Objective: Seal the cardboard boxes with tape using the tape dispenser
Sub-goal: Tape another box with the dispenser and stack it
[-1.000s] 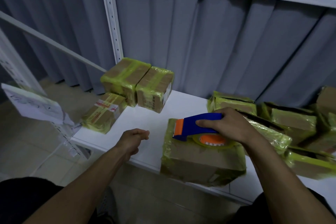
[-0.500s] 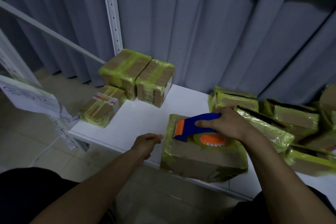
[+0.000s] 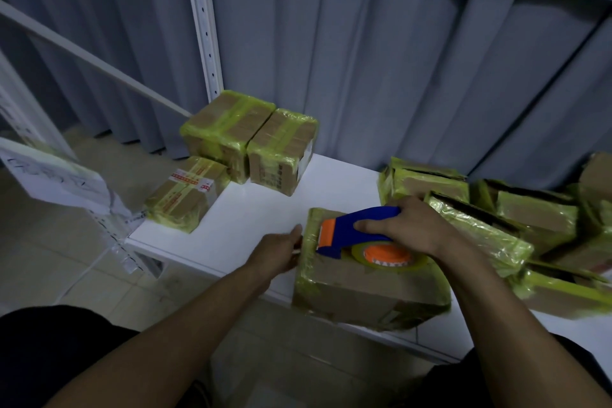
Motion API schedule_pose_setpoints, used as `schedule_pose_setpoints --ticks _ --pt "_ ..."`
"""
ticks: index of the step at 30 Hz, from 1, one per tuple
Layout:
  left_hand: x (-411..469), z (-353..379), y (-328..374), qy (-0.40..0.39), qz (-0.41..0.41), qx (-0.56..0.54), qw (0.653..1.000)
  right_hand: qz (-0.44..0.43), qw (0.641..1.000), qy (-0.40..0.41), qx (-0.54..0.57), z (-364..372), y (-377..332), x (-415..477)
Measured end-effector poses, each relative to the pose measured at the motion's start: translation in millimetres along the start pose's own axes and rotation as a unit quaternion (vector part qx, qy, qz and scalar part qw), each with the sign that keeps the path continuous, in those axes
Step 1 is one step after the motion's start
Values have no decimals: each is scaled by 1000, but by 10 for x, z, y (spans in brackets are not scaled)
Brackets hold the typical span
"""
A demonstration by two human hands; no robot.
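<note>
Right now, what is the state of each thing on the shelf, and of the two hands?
front box: closed, partly taped, at the front edge of the shelf
tape dispenser: on top of the front box, gripped
right hand: grips the tape dispenser
left hand: touches the front box's left side
back-left boxes: closed, taped
right-side boxes: some flaps open

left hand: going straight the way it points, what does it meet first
The left hand points at the left side of the near box; it would meet that first and may already touch it.
</note>
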State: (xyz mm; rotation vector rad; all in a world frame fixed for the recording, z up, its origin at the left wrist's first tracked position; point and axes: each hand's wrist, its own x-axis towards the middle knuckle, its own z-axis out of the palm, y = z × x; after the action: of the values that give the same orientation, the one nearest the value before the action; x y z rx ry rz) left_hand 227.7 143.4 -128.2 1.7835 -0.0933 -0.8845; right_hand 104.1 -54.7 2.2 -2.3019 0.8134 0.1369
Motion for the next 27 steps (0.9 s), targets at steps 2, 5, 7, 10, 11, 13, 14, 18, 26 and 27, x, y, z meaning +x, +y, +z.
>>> schedule_pose_setpoints --ticks 2,5,7,10,11,13,14,18,26,27 --pt "-54 50 23 -37 -25 33 998 -1 1000 1 1 7 6 4" --pt "-87 32 68 -89 -44 -19 995 -6 1000 4 4 13 16 -8" --pt "-123 42 106 -66 -36 1 997 -16 1000 0 8 13 34 -21" --pt "-164 122 116 20 46 108 993 -29 999 -10 16 6 65 -24" --pt "-169 132 103 46 92 123 987 -32 999 -14 17 6 74 -18" --pt "-187 130 103 76 141 117 980 -34 999 -17 15 0 87 -18" --pt "-198 130 109 81 148 107 980 -34 999 -19 15 -6 97 -14" --pt "-211 176 121 89 151 86 981 -39 999 -28 24 -9 132 2" --pt "-184 253 152 131 129 50 982 -37 999 -21 32 -120 153 -99" --pt "-181 254 160 133 128 49 982 -36 999 -24 27 -123 161 -115"
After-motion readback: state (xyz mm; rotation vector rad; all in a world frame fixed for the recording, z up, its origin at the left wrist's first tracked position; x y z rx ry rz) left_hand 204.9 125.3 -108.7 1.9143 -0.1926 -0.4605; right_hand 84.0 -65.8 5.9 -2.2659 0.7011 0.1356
